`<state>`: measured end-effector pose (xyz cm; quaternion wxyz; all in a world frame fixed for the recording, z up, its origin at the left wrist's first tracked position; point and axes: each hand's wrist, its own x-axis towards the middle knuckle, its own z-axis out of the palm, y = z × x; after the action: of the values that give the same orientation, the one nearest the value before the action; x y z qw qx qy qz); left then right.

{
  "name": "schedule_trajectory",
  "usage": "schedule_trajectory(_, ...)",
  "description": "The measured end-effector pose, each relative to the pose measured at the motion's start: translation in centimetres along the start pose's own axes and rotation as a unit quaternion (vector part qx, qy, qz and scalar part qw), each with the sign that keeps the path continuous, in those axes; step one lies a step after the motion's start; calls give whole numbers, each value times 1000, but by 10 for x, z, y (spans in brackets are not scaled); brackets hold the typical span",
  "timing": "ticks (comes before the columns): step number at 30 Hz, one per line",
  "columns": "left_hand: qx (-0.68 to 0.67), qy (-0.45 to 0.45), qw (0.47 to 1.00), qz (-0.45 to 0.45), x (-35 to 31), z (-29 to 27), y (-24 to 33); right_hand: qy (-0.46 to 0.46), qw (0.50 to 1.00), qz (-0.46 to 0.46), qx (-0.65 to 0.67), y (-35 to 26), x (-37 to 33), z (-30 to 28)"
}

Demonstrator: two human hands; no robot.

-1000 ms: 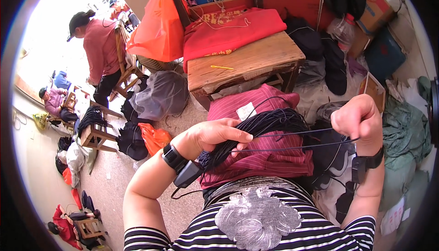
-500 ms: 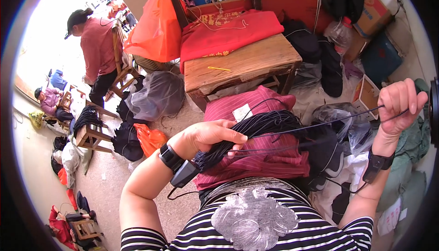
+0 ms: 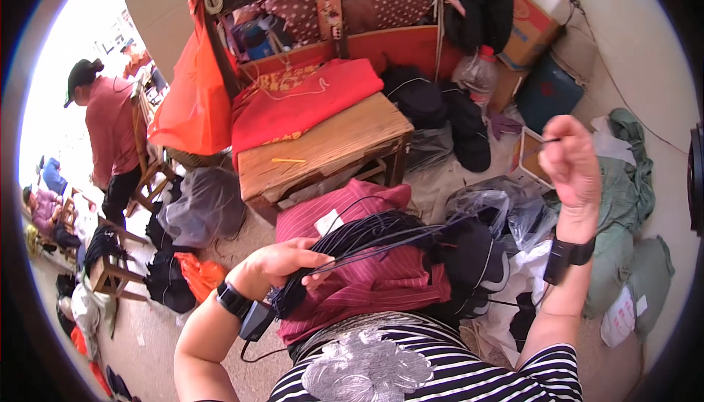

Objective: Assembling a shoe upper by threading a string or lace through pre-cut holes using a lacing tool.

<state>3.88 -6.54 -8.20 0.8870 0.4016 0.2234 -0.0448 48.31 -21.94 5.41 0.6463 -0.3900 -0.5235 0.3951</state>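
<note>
A thick bundle of thin dark cords [image 3: 367, 230] lies across a maroon pinstriped cloth [image 3: 400, 283] on my lap. My left hand [image 3: 290, 261] is closed round the bundle's left end, thumb on top. Several strands trail rightward from it and blur at their far end. Raised well to the right, my right hand [image 3: 572, 160] is closed in a pinch. A short dark bit of cord [image 3: 551, 140] shows at its fingertips; the rest of that cord cannot be made out.
Ahead stands a wooden bench [image 3: 330, 149] with a red cloth bag [image 3: 308, 101] and a yellow hook-like tool [image 3: 288, 160]. An orange plastic bag [image 3: 192, 101] hangs to its left. Clear plastic bags [image 3: 506, 208] and green fabric [image 3: 616, 211] lie right. Another person [image 3: 110, 131] stands far left.
The view has swung right, shifting the room leftward. The strands that ran taut to my right hand now hang slack beside the bundle. My left hand keeps its grip.
</note>
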Motion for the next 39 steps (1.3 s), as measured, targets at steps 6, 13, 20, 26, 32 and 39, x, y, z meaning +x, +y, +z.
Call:
schedule_trajectory(6,-40,29,999,-19,-6,14,8,-27,938,184,-291,33,-6,16)
schedule_trajectory(13,-74,55,996,-20,-5,5,2,-37,904,286,-316,54,-18,14)
schedule_trajectory(20,114,233,966,-22,12,27,-8,-107,893,206,-385,100,-41,20)
schedule_trajectory(26,452,326,819,136,19,33,-29,20,943,159,-292,67,-28,42)
schedule_trajectory(32,548,338,675,361,39,74,1,47,974,100,-196,49,-20,59)
schedule_trajectory(39,182,142,932,278,63,112,28,23,988,123,-92,38,-7,79)
